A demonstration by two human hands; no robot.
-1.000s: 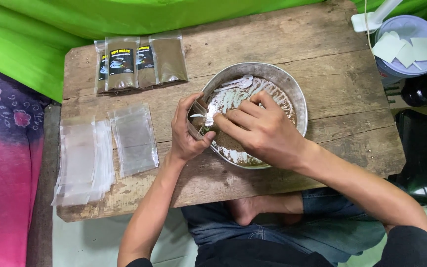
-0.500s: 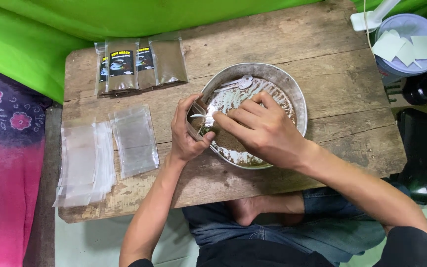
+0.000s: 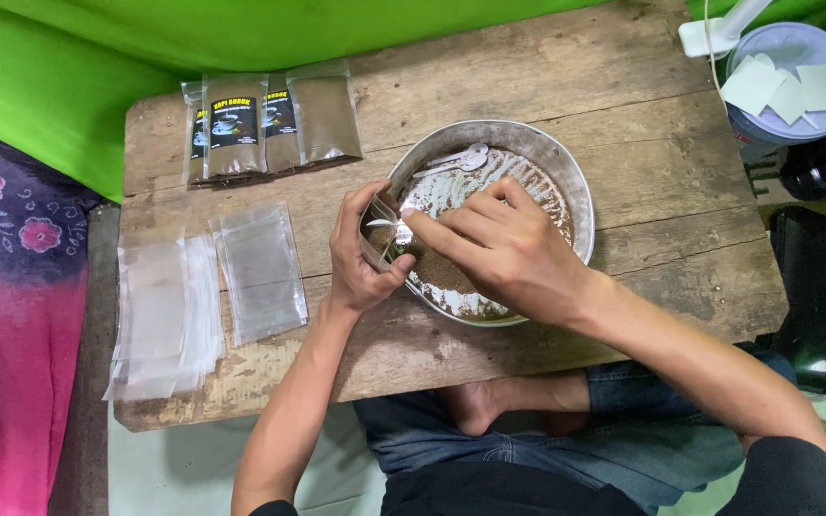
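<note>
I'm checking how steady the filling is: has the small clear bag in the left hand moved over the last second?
No. The clear bag in the left hand sits at the same spot on the metal pan's left rim.

Bare worktop (image 3: 528, 86) is left open behind the metal pan (image 3: 580, 205) and to its right, up to the edge. The left front is taken up by stacked clear bags (image 3: 160, 315) and a single clear bag (image 3: 260, 272); the back left is blocked by filled pouches (image 3: 274, 119). A narrow strip of wood is left between these. The near rim of the pan is crossed by the right hand (image 3: 504, 253) and the left hand (image 3: 360, 263).
</note>
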